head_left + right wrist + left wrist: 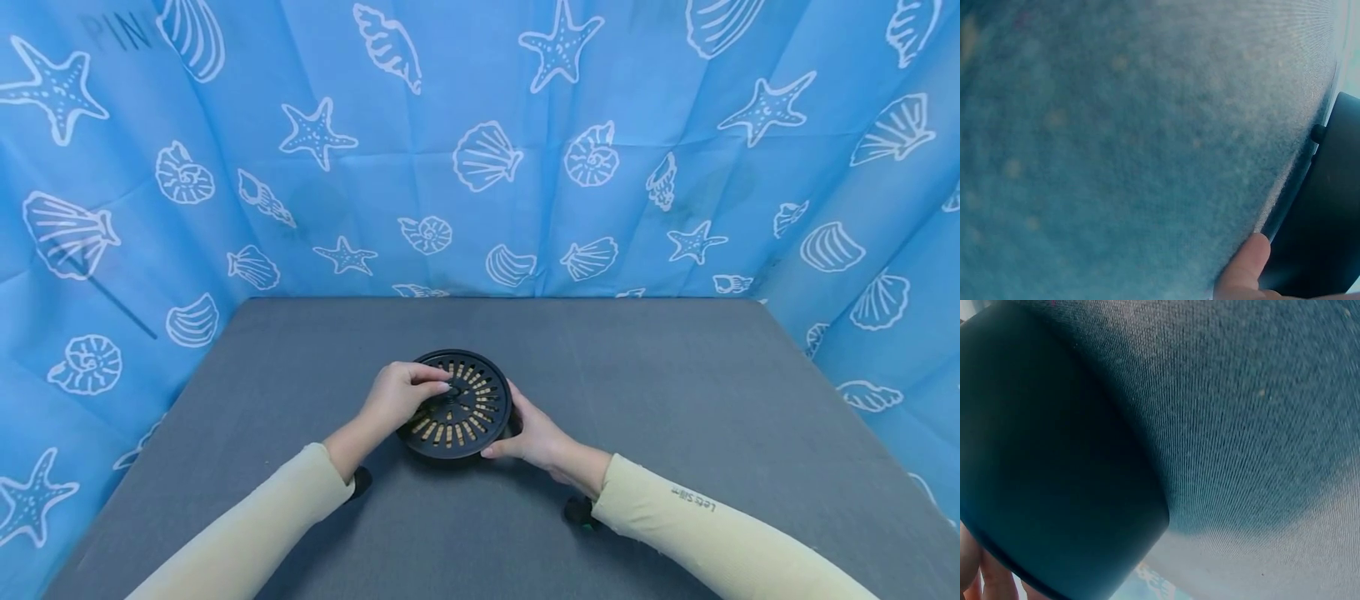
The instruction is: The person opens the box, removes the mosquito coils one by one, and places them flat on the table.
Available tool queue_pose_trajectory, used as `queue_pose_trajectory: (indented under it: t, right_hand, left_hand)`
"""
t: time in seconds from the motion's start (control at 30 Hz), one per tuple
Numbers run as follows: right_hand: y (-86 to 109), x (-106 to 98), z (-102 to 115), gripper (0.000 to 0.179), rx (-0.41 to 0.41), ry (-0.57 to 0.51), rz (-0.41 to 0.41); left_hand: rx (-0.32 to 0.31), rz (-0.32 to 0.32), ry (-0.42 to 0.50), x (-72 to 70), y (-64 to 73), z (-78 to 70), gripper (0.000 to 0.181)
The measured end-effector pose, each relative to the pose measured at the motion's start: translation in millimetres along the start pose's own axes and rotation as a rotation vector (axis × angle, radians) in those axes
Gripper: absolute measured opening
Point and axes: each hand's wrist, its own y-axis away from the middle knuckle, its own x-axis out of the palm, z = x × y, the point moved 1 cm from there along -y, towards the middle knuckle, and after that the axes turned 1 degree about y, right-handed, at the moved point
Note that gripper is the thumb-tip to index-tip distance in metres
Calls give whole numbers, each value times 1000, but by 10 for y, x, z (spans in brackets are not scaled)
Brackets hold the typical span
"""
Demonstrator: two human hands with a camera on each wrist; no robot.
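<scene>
head view puts the lid (467,412) around mid-table, between your 2 hands and on top of the pot (1322,212). your left hand (396,396) pinches the small knob (453,393) at its middle; your right hand (536,433) grips the pot's right side, thumb toward you. expect both pieces to be stiff, likely metal, of modest weight; their smooth finish could slide under dry fingertips. the knob looks the surest hold for the lid, the wall for the pot. the lid is a round black disc cut with radiating slots, something tan showing through. right wrist view shows a stubby foot (1318,133) on the pot. fine-textured grey cloth (637,375) lies below; behind hangs a creased blue curtain (450,100) printed with white shells.
</scene>
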Motion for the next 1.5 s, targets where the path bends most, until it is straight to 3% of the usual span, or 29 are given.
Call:
queue_pose_trajectory:
  t: [0.4, 0.73, 1.03, 1.5]
  right_hand:
    - [-6, -9, -6, 109, 16, 8, 1]
    - [-3, -15, -5, 109, 10, -2, 22]
    - [27, -26, 28, 107, -5, -17, 55]
    - [34, -21, 31, 108, -19, 16, 50]
  left_hand:
    - [20, -49, 13, 48, 20, 22, 17]
    - [85, -21, 9, 51, 41, 16, 19]
    - [191, -102, -32, 94, 95, 15, 17]
    - [205, -183, -26, 157, 138, 12, 18]
